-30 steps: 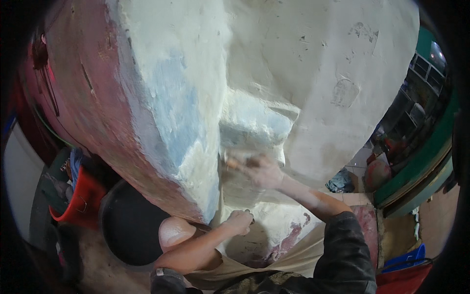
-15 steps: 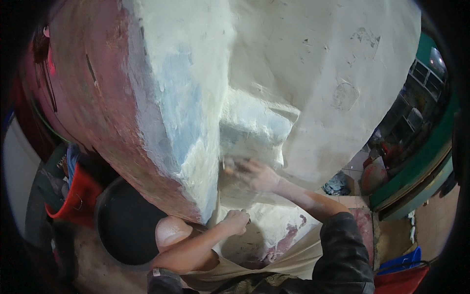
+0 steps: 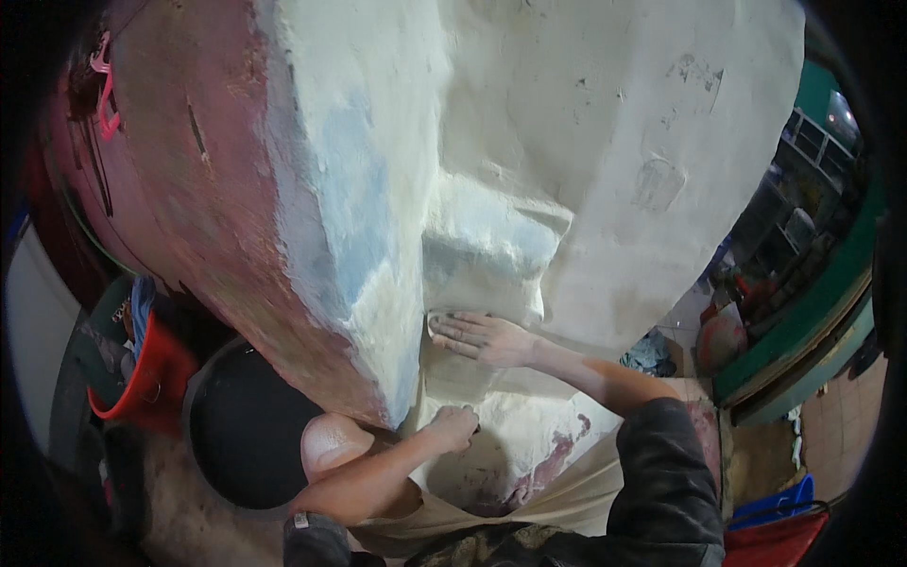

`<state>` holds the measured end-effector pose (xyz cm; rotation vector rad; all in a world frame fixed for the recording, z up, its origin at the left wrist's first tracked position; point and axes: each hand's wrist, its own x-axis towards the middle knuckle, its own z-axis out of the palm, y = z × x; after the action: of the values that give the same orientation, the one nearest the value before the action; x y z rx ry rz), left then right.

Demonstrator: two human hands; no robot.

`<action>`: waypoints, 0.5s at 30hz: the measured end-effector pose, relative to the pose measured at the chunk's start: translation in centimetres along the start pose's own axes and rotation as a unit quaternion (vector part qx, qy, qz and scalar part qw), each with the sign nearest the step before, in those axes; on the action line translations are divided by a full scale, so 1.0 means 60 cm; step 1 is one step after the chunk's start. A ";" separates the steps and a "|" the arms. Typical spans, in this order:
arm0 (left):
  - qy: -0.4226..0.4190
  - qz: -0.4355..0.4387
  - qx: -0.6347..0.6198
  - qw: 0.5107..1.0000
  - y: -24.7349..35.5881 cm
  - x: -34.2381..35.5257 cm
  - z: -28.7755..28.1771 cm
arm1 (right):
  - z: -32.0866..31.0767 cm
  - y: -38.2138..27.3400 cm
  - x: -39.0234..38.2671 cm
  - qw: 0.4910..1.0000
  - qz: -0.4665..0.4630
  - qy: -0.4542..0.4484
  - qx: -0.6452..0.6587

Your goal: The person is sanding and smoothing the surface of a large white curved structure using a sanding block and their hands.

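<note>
Since the earlier frame my right hand [image 3: 482, 337] had slid lower along the white plastered surface [image 3: 586, 170], to the foot of the stepped ledge [image 3: 487, 250]. Its fingers were spread and laid flat, palm pressed on the plaster; whether a small pad lay under the fingertips I could not tell. My left hand [image 3: 453, 427] sat below it and a little to the left, curled shut with the knuckles against the plaster, and I could not tell what it pinched. Left of that fist stood a black basin [image 3: 241, 430], and beyond it a red bucket [image 3: 151, 378].
</note>
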<state>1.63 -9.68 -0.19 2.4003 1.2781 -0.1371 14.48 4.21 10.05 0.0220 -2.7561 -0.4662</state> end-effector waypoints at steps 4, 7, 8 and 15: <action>0.004 0.021 -0.036 0.999 0.012 -0.006 -0.006 | -0.134 0.012 0.067 0.987 0.121 0.098 -0.042; -0.017 0.013 -0.033 0.999 0.013 -0.012 -0.013 | -0.054 0.009 0.056 0.989 0.113 0.058 0.078; -0.001 0.012 -0.018 1.000 0.009 -0.010 -0.008 | -0.020 0.004 0.042 0.991 0.100 0.048 0.070; -0.005 -0.011 -0.015 1.000 0.004 -0.006 -0.020 | 0.059 -0.036 -0.029 0.998 0.048 -0.021 0.035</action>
<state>1.47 -9.58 1.09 2.3585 1.2920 -0.1364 14.83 3.40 5.63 -0.1045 -2.7975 -0.3468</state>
